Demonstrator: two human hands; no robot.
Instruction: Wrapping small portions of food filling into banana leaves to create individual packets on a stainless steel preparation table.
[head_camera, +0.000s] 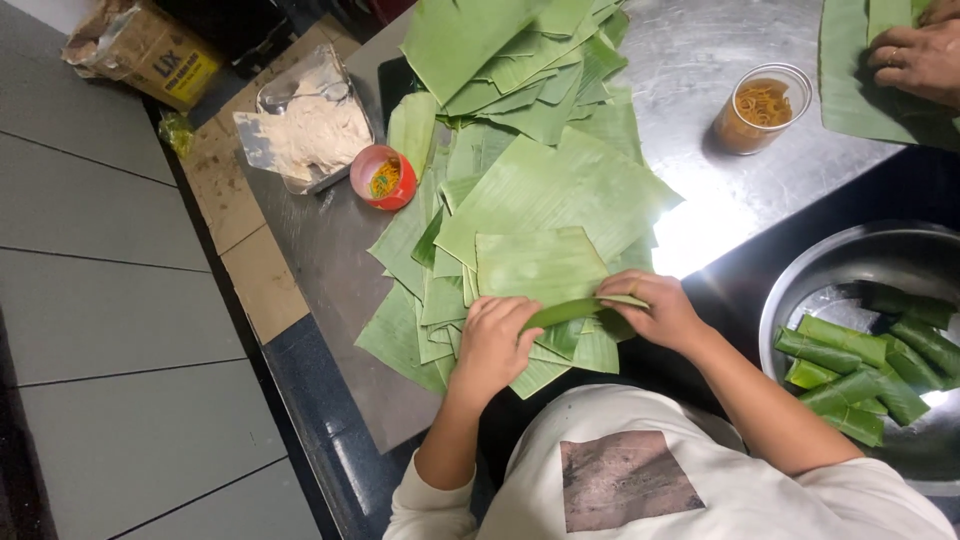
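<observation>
Head view looks down on both hands rolling one banana-leaf piece into a narrow green roll (570, 312): the left hand (495, 340) curls its fingers over one end, the right hand (655, 310) pinches the other, just above the leaf stack (530, 190) on the steel table (700, 60). About a dozen finished leaf rolls (860, 370) already lie in the metal basin (800, 290) to the right, yet the pile of flat leaves looks thick, so I judge plenty remains. Another person's hand (920, 60) presses a leaf at the far corner.
</observation>
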